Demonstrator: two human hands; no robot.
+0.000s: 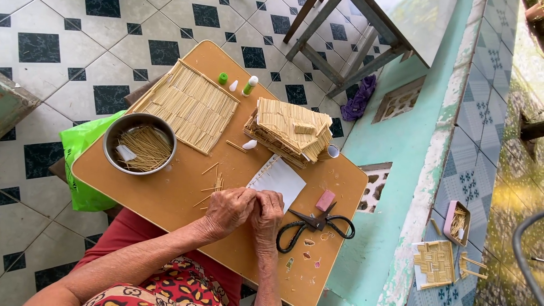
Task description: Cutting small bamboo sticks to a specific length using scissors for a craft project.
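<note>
Wooden table (pixel 170 192): left hand (pixel 226 211) and right hand (pixel 266 212) pressed together, grip contents cannot be told, scissors (pixel 313 225) beside

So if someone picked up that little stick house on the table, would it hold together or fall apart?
The stick house looks built from many thin pale sticks layered together, so it is probably very light. Its roof edges show loose, uneven stick ends, so a firm squeeze would likely snap or dislodge some. Its base looks broad and flat on the table, so a push should slide it rather than tip it.
</note>
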